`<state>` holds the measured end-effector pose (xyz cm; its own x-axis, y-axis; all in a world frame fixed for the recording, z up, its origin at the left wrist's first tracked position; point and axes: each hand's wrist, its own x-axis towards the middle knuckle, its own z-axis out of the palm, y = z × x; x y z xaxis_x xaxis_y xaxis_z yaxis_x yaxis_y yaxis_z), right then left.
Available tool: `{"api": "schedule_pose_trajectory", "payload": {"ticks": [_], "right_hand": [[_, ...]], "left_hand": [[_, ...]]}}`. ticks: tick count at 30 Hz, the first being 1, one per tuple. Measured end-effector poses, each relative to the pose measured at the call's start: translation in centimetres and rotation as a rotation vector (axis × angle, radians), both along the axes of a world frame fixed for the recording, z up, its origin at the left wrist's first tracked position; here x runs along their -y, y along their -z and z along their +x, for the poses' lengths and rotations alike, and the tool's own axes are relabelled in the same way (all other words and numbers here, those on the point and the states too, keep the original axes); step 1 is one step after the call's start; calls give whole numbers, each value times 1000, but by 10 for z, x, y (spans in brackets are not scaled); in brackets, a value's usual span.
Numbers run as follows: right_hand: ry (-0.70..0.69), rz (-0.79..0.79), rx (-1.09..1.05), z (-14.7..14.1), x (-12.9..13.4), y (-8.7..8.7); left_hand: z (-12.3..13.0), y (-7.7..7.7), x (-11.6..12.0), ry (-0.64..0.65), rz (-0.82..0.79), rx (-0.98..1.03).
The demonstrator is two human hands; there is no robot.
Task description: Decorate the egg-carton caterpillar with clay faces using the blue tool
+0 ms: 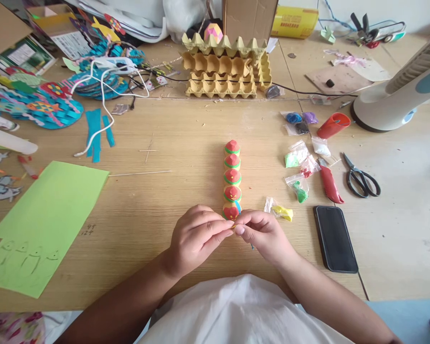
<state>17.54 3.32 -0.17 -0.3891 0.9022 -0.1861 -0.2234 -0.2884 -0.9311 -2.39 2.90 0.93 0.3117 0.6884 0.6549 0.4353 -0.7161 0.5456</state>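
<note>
Fingertips of my left hand (202, 231) and my right hand (263, 234) meet in a pinch near the table's front. Between them shows a tiny yellow piece (233, 226), which looks like modelling clay; most of it is covered by the fingers. Just beyond the fingertips lies a strip of egg carton cups (232, 177) with red clay tops and green bands, running away from me. Small yellow marks sit on the nearer tops, and a bit of blue shows at the nearest cup. A bag with yellow clay (283, 212) lies right of my right hand.
Right: several small clay bags (296, 157), a red cup (334, 125), a red-handled cutter (330, 184), scissors (360, 177), a phone (336, 239) and a white fan (390, 102). Left: green paper (53, 215) and a white cable (103, 102). Egg cartons (220, 86) stand behind.
</note>
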Motion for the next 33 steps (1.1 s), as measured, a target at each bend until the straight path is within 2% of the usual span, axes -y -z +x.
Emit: {"api": "schedule_pose_trajectory", "payload": {"ticks": [16, 22, 33], "right_hand": [[-39, 107, 32, 1, 0, -4], [-48, 100, 56, 1, -1, -6], [-79, 61, 30, 0, -2, -4]], "left_hand": [[2, 2, 0, 12, -33, 24], [4, -1, 0, 12, -66, 15], [0, -2, 1, 25, 75, -92]]}}
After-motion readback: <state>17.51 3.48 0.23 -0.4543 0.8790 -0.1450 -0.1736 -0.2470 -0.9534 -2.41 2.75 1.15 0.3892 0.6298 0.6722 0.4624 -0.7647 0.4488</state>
